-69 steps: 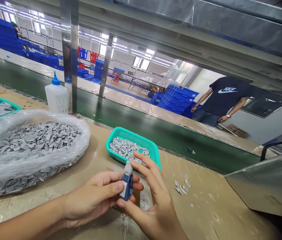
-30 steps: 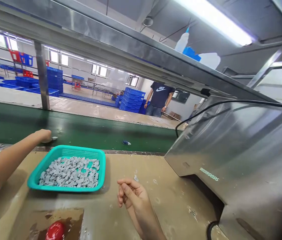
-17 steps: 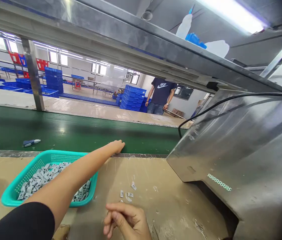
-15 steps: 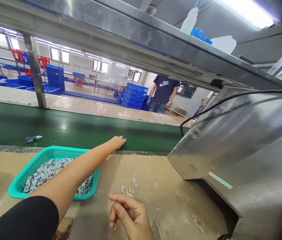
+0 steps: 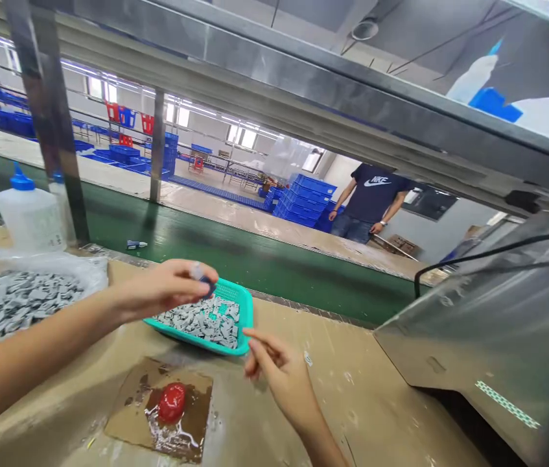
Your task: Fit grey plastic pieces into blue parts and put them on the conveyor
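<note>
Left hand (image 5: 170, 287): drawn back from the far side of the green belt (image 5: 303, 283) since the earlier frame; your grip now pinches a navy-and-grey piece (image 5: 208, 287).
Piece's place: in your left fingertips, seen against the teal basket (image 5: 249, 314); its height above it is unclear.
Piece's handling: probably light, stiff, smooth plastic; hold it by the navy body, sparing the narrower grey end.
Right hand (image 5: 281, 370): your fingers half-curled, nothing visible between them, near the basket's right rim.
</note>
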Demonstrator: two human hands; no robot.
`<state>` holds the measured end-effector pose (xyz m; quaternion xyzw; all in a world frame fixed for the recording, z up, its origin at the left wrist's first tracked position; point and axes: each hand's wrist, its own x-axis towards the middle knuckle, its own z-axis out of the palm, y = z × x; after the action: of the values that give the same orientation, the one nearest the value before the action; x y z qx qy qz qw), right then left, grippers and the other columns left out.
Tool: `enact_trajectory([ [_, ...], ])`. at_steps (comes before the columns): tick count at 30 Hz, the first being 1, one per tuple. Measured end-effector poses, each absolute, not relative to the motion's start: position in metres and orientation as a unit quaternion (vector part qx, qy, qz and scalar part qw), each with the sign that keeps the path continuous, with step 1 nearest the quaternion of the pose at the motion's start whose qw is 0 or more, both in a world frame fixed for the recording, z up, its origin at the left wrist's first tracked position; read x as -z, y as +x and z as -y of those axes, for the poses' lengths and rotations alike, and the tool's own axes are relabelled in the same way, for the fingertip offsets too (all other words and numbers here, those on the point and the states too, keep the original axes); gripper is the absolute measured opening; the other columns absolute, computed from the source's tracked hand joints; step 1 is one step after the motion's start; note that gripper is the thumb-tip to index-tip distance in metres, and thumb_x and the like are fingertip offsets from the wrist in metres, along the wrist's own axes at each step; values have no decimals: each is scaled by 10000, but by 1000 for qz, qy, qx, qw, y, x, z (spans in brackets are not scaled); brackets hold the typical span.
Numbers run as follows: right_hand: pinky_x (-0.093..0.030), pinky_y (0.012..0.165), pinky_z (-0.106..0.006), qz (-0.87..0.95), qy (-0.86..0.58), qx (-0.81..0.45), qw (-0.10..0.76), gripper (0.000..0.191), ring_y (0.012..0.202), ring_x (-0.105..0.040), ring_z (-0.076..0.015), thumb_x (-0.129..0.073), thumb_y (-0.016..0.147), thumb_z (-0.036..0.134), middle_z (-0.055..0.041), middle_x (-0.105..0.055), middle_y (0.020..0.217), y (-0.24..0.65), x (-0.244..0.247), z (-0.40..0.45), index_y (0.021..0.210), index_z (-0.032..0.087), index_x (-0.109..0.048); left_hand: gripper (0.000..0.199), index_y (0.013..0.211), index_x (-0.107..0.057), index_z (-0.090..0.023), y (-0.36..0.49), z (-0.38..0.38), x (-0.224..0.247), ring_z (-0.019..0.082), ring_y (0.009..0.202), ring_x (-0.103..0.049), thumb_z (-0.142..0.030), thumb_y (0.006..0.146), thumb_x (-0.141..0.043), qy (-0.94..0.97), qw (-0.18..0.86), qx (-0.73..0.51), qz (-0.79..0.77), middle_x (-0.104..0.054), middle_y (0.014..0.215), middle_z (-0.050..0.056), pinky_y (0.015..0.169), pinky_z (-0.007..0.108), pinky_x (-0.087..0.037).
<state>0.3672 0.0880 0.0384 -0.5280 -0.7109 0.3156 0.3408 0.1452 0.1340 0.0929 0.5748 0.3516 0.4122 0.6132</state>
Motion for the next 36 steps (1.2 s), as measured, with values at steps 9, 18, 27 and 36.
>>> enact_trajectory([
  [9, -464, 772, -362, 816, -566, -91, 76, 129, 845, -570, -157, -543, 823, 234, -38, -605, 898, 301, -28, -187, 852, 118, -589, 297, 991, -592, -159, 90, -54, -32, 130, 835, -609, -202, 701, -640, 259, 735, -490, -391, -601, 1077, 89, 627, 156, -469],
  [18, -461, 700, -308, 800, -589, -77, 84, 107, 706, -573, -129, -541, 810, 201, -7, -604, 730, 297, -43, -188, 753, 124, -588, 256, 987, -565, -136, 77, -46, -22, 143, 850, -612, -208, 743, -595, 252, 764, -493, -331, -621, 1033, 91, 661, 180, -462],
  [27, -464, 482, -270, 711, -606, -265, 241, 180, 456, -566, -158, -543, 689, 294, -32, -608, 522, 341, -61, -106, 750, 136, -601, 221, 955, -583, -138, 80, -39, -23, 114, 794, -605, -191, 741, -595, 245, 768, -473, -355, -643, 974, 89, 659, 178, -465],
  [36, -497, 528, -311, 618, -610, -341, 361, 453, 514, -591, -187, -673, 551, 542, -58, -610, 562, 361, -32, -89, 716, 132, -576, 194, 937, -605, -143, 84, -35, -24, 116, 786, -611, -176, 747, -583, 241, 758, -476, -374, -650, 966, 87, 648, 171, -477],
])
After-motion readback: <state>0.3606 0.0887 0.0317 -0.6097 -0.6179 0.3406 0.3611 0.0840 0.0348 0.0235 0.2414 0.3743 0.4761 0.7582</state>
